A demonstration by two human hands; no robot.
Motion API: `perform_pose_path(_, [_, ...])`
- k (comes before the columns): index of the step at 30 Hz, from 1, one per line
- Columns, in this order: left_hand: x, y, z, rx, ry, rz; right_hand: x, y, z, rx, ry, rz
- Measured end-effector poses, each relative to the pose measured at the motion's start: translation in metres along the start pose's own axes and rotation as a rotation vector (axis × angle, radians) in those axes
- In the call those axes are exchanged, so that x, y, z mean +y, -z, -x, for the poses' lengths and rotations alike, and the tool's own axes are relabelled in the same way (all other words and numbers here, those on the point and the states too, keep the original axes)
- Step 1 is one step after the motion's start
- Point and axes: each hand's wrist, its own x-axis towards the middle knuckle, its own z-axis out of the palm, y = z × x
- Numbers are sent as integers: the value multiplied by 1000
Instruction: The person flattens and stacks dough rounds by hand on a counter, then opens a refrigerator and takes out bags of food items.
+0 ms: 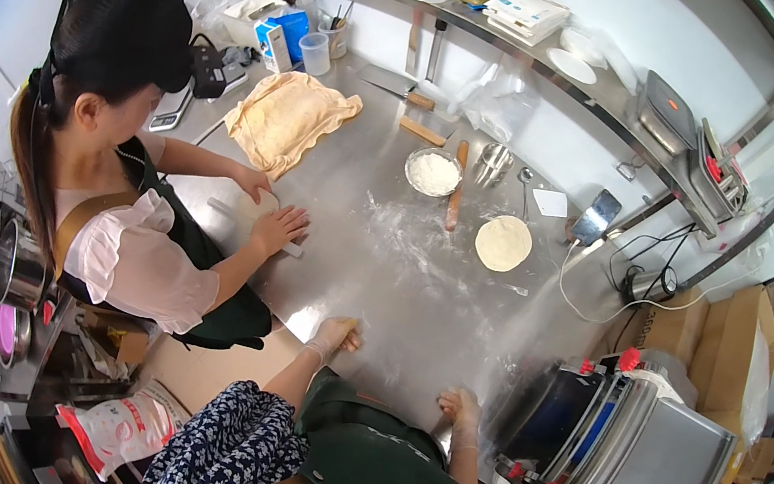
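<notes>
My left hand (334,337), in a thin clear glove, rests by the near edge of the steel table (353,267), fingers curled in with nothing visible in them. Farther right, my right hand (460,408) is also gloved and closed in a loose fist at the edge. Ahead of it lies a flat round of dough (504,243) on the floured steel. Beyond are a wooden rolling pin (454,202), a bowl of white flour (433,172), a metal cup (493,165), a spoon (526,185) and a white scraper (550,203).
At left, a co-worker's hands (280,228) press on a pale rod and dough. Behind them lies a cream cloth-like cover (290,120). A knife (402,94) and a bench scraper (425,131) lie at the back. A machine with red knobs (624,442) stands right.
</notes>
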Motion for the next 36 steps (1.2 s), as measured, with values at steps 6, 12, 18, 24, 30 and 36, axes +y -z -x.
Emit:
perform_pose_path(6, [1, -2, 7, 24, -5, 34, -6, -12, 11, 40, 40, -12])
perform_pose_path(12, [-6, -2, -1, 3, 3, 17, 0, -4, 7, 43, 35, 63])
perform_pose_path(18, [3, -1, 7, -18, -18, 71, 9, 2, -9, 70, -14, -11])
perform_pose_path(24, [25, -6, 20, 8, 1, -45, 4, -8, 2, 73, -36, 24])
perform_pose_path(30, [4, 4, 5, -6, -28, -79, -7, -14, 16, 31, 35, 9])
perform_pose_path(36, [3, 3, 2, 21, -20, -51, -10, -15, 14, 26, 44, 23])
